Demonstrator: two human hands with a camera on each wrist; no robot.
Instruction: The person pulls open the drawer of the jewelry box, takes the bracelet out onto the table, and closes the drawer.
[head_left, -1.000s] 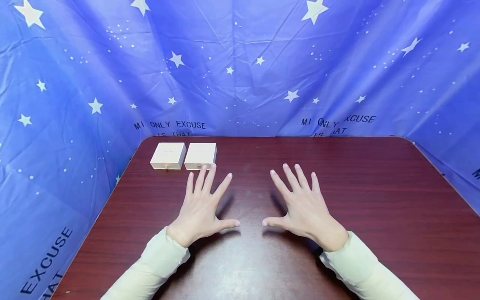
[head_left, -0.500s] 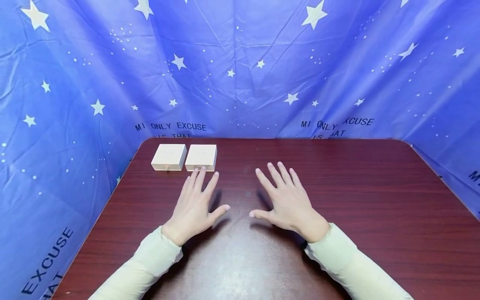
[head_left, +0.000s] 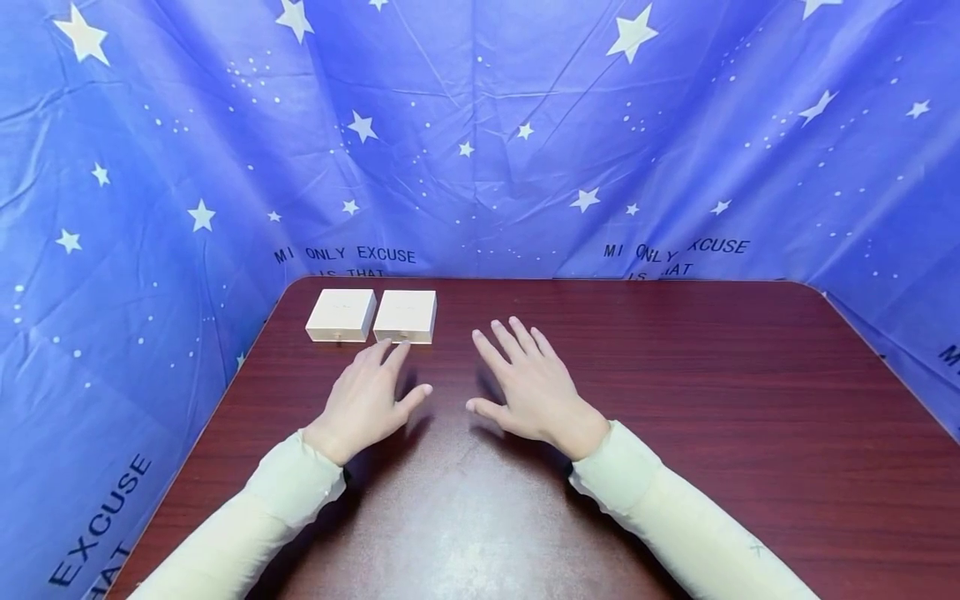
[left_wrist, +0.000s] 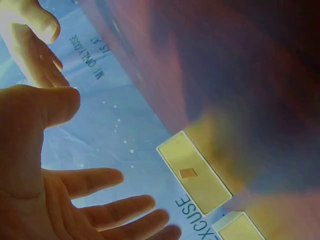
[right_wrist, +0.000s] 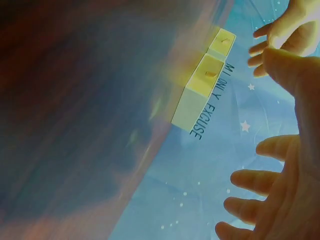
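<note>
Two white drawer-style boxes stand side by side at the back left of the table, the left box (head_left: 342,314) and the right box (head_left: 407,315). Each has a small pull tab (left_wrist: 188,173) on its front face. My left hand (head_left: 363,406) hovers just in front of the boxes, fingers extended and thumb spread; its fingertips overlap the right box's lower front edge in the head view, and contact cannot be told. To the right of the boxes, my right hand (head_left: 536,392) is held over the table with fingers spread. Neither hand holds anything.
The dark red wooden table (head_left: 750,400) has rounded back corners. A blue curtain (head_left: 480,100) with white stars and black lettering hangs behind it and along both sides.
Both hands have shifted left, the right hand farther and slightly forward toward the boxes. The left hand's fingers have drawn closer together. The boxes stay in place.
</note>
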